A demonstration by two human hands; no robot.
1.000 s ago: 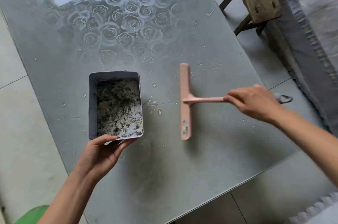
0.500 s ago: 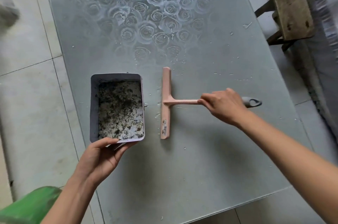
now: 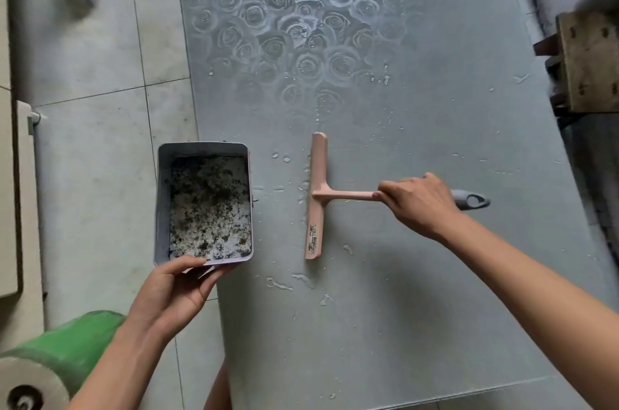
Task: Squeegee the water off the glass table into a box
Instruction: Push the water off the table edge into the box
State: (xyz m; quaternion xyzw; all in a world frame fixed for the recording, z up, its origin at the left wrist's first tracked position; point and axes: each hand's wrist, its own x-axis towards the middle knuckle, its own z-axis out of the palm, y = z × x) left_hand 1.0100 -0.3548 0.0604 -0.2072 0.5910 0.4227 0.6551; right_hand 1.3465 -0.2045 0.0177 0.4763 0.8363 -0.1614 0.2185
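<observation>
squeegee [image 3: 316,195] pink, blade down on glass table [image 3: 385,309], right hand [image 3: 415,205] curled round its handle. box [image 3: 204,201] at table's left edge, half overhanging floor, left hand [image 3: 170,295] pinching near rim. dark dregs inside. water drops [image 3: 279,156] between box and blade.

The glass table [image 3: 402,309] was smooth and glossy, with a frosted rose pattern [image 3: 294,24] in it and beads of water [image 3: 278,284] shining on top. The squeegee [image 3: 316,195] looked like matt pink plastic, with a paper sticker [image 3: 312,237] on the bar and a smoother grey handle end [image 3: 469,200]. The box [image 3: 162,201] had thin pale walls, plastic or coated metal, couldn't tell, and a gritty speckled bottom. The stool [image 3: 589,64] was rough bare wood, the floor tiles [image 3: 93,175] dull and matt, the green roll [image 3: 73,339] slightly shiny.
</observation>
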